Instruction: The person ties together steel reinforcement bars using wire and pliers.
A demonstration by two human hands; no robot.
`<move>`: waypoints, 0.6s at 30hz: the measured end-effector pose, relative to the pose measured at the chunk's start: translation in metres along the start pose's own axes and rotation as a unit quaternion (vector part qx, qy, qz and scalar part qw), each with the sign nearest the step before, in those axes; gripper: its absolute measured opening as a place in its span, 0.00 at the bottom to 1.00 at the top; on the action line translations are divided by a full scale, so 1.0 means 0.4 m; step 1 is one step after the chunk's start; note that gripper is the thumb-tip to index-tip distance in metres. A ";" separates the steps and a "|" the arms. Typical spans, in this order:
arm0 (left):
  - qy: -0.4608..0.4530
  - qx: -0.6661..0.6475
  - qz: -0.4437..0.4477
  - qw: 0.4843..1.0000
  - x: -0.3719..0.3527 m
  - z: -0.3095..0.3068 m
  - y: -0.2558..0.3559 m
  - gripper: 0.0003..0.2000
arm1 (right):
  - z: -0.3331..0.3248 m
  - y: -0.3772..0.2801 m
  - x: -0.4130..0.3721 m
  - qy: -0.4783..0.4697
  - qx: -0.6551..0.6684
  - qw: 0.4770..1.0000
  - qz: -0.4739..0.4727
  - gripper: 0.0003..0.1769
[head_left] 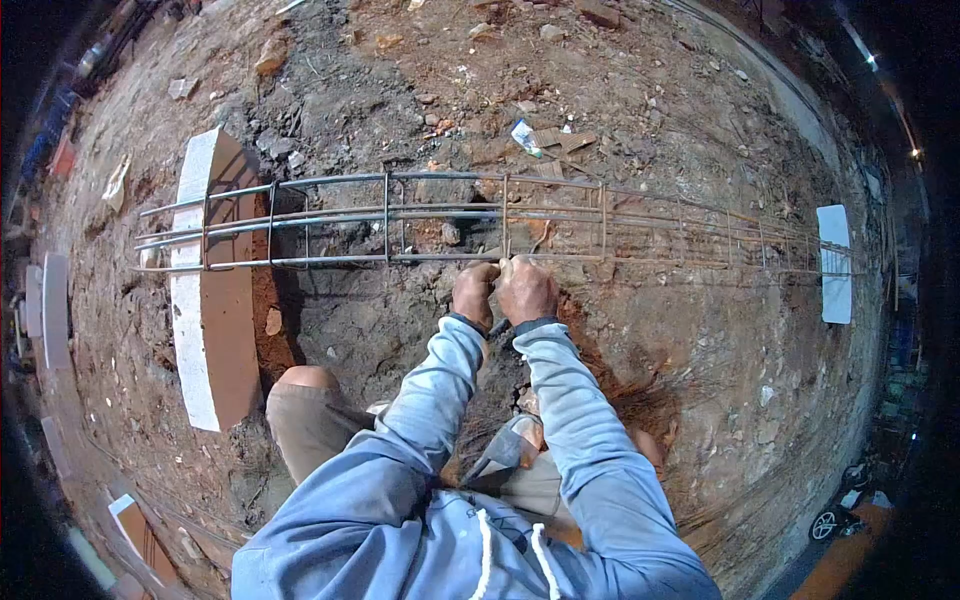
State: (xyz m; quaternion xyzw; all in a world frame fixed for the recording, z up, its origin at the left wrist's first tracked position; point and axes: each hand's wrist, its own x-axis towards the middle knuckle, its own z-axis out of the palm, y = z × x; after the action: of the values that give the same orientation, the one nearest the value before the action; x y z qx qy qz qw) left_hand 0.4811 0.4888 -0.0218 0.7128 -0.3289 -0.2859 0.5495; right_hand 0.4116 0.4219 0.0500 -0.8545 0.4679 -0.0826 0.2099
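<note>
A long rebar cage (pixel 340 261) of thin steel bars with square stirrups runs across in front of me. My left hand (pixel 474 293) is closed at its near bottom bar, knuckles up. Right beside it, my right hand (pixel 528 290) is closed too, its thumb and fingers pinched where a rusty stirrup (pixel 505 215) meets that bar. The two hands nearly touch. Whatever their fingers hold is hidden or too small to make out. Between my wrists shows a dark slim piece (pixel 499 328), which I cannot identify.
A white-and-brown block (pixel 228 330) props up the cage's left end, and a white block (pixel 834 265) the right end. Rough soil with stones (pixel 640 120) lies all around. Beyond the cage are a small packet (pixel 525 137) and cardboard scraps (pixel 562 140). More blocks (pixel 55 310) stand far left.
</note>
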 end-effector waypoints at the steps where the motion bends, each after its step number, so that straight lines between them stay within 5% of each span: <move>1: 0.000 -0.002 -0.001 1.000 0.008 0.015 -0.007 0.12 | -0.007 -0.003 0.000 -0.011 0.014 1.000 0.016 0.13; 2: 0.047 -0.277 -0.131 0.951 0.029 0.038 -0.015 0.13 | -0.010 -0.004 0.001 -0.011 0.012 1.000 0.016 0.13; 3: 0.089 -0.525 -0.250 0.809 0.043 0.053 -0.026 0.14 | -0.011 -0.005 -0.001 0.003 0.016 1.000 0.010 0.14; 5: 0.077 -0.523 -0.278 0.802 0.050 0.043 0.013 0.14 | 0.000 0.003 -0.002 0.015 0.021 1.000 0.004 0.14; 8: 0.012 -0.657 -0.296 0.693 0.061 0.045 0.035 0.14 | 0.009 0.010 0.008 0.016 0.029 0.999 0.000 0.14; 18: -0.066 -0.641 -0.311 0.699 0.069 0.030 -0.007 0.15 | 0.009 0.006 0.001 -0.009 0.062 0.997 0.053 0.14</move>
State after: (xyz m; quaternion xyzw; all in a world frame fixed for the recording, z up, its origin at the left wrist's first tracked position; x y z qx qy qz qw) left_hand 0.4895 0.4605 -0.0287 0.2292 0.1386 -0.6285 0.7303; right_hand 0.4111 0.4213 0.0458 -0.8142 0.5050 -0.0928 0.2709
